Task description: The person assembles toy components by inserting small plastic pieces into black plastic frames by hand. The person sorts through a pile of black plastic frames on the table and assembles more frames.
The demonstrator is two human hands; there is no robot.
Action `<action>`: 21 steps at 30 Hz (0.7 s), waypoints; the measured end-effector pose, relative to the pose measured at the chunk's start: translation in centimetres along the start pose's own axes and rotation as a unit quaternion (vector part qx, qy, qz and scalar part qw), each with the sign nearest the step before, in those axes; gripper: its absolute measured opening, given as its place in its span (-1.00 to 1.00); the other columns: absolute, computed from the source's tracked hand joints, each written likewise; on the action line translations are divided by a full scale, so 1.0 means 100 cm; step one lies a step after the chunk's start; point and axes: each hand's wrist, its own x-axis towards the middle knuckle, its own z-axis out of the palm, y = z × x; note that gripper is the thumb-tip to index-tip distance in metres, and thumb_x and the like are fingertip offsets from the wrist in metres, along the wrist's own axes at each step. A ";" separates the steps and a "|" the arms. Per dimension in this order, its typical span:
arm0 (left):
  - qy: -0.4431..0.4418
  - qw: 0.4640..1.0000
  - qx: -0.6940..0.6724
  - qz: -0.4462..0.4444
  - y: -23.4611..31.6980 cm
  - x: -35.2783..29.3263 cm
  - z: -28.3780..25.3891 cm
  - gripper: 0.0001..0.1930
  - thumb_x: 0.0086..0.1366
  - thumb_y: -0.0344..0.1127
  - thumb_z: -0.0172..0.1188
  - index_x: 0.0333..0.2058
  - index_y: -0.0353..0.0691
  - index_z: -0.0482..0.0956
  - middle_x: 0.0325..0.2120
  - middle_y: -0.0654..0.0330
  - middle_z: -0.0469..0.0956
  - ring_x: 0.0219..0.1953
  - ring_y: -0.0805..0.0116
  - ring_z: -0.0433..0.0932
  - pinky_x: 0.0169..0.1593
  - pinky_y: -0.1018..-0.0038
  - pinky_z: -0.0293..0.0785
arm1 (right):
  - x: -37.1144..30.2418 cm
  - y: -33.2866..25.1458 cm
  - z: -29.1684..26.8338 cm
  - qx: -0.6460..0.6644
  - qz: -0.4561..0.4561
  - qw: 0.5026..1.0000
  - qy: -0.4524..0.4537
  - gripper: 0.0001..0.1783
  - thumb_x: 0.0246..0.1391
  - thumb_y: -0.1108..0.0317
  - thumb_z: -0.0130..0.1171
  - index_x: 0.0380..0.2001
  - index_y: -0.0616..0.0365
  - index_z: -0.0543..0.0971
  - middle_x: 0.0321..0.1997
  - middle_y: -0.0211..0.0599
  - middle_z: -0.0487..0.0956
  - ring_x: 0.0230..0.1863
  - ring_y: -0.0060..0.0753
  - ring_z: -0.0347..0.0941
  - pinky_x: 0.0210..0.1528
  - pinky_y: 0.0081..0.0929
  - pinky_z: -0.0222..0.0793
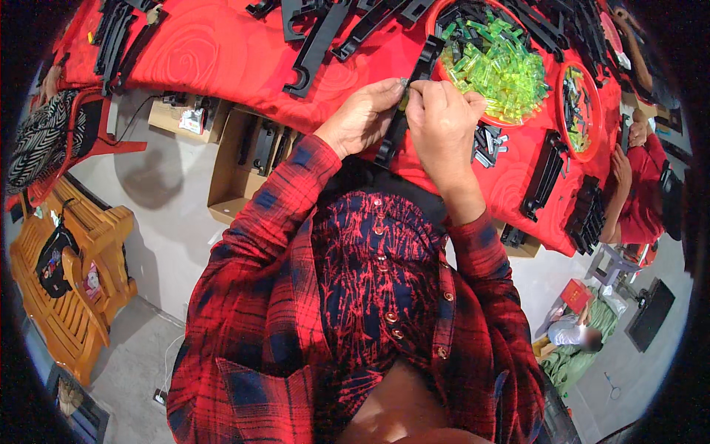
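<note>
A long, narrow black plastic part (pixel 394 139) slants over the table's front edge in front of my body. My left hand (pixel 364 117) grips it from the left, thumb and fingers closed around its side. Over the same part, my right hand (pixel 446 122) has its fingertips pinched together. What sits in that pinch is hidden by the fingers. Just beyond my right hand is a red basin (pixel 431 22) heaped with small translucent yellow-green plastic pieces (pixel 497 70). Several small dark and grey pieces (pixel 488 143) lie loose beside my right wrist.
More black plastic parts (pixel 318 52) lie on the red tablecloth (pixel 200 44). A smaller red basin (pixel 592 152) holds mixed small pieces. Cardboard boxes (pixel 222 189) stand under the table. A wooden chair (pixel 74 296) is at left. Another person's arm (pixel 620 177) rests by the right edge.
</note>
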 end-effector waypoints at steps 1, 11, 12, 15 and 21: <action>-0.002 1.000 -0.004 -0.003 0.000 0.000 0.001 -0.70 0.50 -0.26 0.02 0.07 -0.31 0.46 -0.05 0.25 0.54 0.01 0.46 0.49 0.17 0.50 0.39 | 0.002 0.001 -0.002 0.002 0.007 1.000 -0.008 -0.93 0.01 0.38 0.21 -0.44 0.02 0.50 -0.53 -0.36 0.44 -0.40 -0.23 0.44 -0.23 -0.20 0.14; -0.020 1.000 0.006 -0.019 0.003 -0.001 0.006 -0.72 0.52 -0.26 -0.03 0.05 -0.29 0.46 -0.07 0.25 0.54 -0.01 0.47 0.50 0.13 0.50 0.41 | 0.016 0.005 -0.015 0.047 0.028 0.994 -0.097 -0.90 0.02 0.39 0.19 -0.54 0.07 0.51 -0.52 -0.26 0.51 -0.39 -0.13 0.47 -0.21 -0.16 0.13; -0.020 1.000 0.006 -0.019 0.003 -0.001 0.007 -0.72 0.52 -0.26 -0.03 0.05 -0.29 0.46 -0.07 0.25 0.54 -0.01 0.47 0.50 0.13 0.50 0.41 | 0.017 0.004 -0.016 0.047 0.028 0.994 -0.097 -0.90 0.02 0.39 0.19 -0.54 0.07 0.51 -0.52 -0.26 0.51 -0.39 -0.13 0.47 -0.21 -0.16 0.13; -0.002 1.000 0.013 -0.005 0.002 -0.002 0.011 -0.73 0.53 -0.25 -0.04 0.05 -0.28 0.45 -0.08 0.27 0.54 -0.03 0.49 0.50 0.11 0.51 0.42 | 0.018 0.000 -0.018 0.001 -0.006 0.993 -0.117 -0.88 0.01 0.38 0.18 -0.57 0.05 0.50 -0.52 -0.30 0.52 -0.39 -0.18 0.48 -0.20 -0.15 0.15; 0.027 0.999 0.024 0.022 0.001 -0.003 0.014 -0.73 0.52 -0.27 -0.03 0.06 -0.27 0.45 -0.09 0.29 0.53 -0.03 0.51 0.48 0.11 0.53 0.40 | 0.011 0.002 -0.013 -0.011 -0.009 0.994 -0.109 -0.93 0.02 0.38 0.17 -0.51 0.04 0.50 -0.52 -0.35 0.51 -0.38 -0.22 0.49 -0.18 -0.15 0.15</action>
